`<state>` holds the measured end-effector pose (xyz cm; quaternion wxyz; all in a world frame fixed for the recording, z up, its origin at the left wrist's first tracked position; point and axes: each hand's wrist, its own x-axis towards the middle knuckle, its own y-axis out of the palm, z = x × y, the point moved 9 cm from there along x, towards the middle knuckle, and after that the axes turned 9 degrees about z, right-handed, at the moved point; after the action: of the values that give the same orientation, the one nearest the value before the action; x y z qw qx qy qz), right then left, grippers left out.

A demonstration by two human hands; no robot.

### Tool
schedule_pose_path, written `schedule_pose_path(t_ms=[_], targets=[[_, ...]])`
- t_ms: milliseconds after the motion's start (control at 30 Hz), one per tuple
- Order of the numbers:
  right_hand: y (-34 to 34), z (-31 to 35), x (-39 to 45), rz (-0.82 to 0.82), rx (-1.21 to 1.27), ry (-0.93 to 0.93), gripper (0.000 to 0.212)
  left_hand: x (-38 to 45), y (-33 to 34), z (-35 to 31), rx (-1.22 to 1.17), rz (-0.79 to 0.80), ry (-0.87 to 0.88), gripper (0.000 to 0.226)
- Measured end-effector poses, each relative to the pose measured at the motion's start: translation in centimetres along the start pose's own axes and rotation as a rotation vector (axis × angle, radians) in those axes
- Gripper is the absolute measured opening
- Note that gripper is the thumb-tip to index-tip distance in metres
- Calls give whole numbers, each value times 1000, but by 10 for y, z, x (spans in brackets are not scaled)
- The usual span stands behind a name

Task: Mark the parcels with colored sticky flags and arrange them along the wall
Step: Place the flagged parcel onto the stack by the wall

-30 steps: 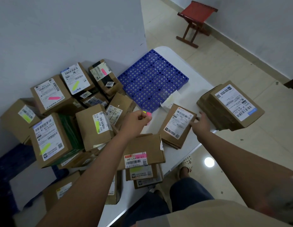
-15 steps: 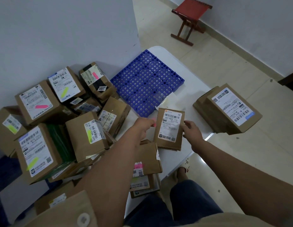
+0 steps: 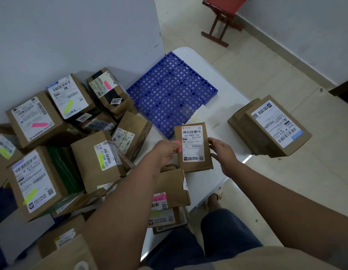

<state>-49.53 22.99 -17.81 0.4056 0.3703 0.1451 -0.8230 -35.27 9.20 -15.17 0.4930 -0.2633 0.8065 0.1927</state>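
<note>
Your left hand (image 3: 165, 152) pinches a pink sticky flag (image 3: 178, 146) at the left edge of the small parcel (image 3: 193, 148); how much of the flag lies under your fingertips is hidden. Your right hand (image 3: 221, 151) grips the parcel's right edge, fingers curled on it, thumb side partly out of sight behind the cardboard. The parcel is a flat, rectangular brown carton with a white printed label, lying on the white worktop (image 3: 204, 180) between your two hands. Just beyond it sits a blue plastic grid (image 3: 171, 92), rigid and pierced with round holes. Your left forearm covers most of the cartons near you. To the left, a heap of flagged boxes (image 3: 52, 133) leans against the grey wall (image 3: 72, 36), their small print blurred. To the right, an angular carton stack (image 3: 270, 127) overhangs the worktop's edge. A red stool (image 3: 223, 14) is cut off by the frame's top.
</note>
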Motion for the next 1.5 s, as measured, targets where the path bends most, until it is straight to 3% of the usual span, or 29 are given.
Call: schedule_pose_path(t_ms=[400, 533, 600, 767, 900, 1033, 1300, 1500], targets=[[2, 2, -2, 22, -5, -2, 31, -3, 2, -2, 17, -6, 26, 33], [-19, 17, -11, -259, -159, -128, 32, -9, -8, -8, -37, -49, 115, 19], [-19, 29, -21, -322, -104, -206, 25, -15, -11, -14, -85, -15, 188, 10], [34, 49, -34, 24, 30, -239, 15, -28, -3, -23, -136, 56, 305, 12], [64, 59, -45, 150, 29, -266, 20, -37, -1, -28, -162, 3, 394, 17], [73, 67, -52, 172, 57, -287, 21, -44, 0, -30, -174, -17, 438, 27], [80, 74, -58, 177, 15, -299, 8, -48, -4, -30, -180, -50, 479, 24], [70, 74, -55, 98, 36, -305, 14, -53, -2, -33, -191, 3, 496, 20]])
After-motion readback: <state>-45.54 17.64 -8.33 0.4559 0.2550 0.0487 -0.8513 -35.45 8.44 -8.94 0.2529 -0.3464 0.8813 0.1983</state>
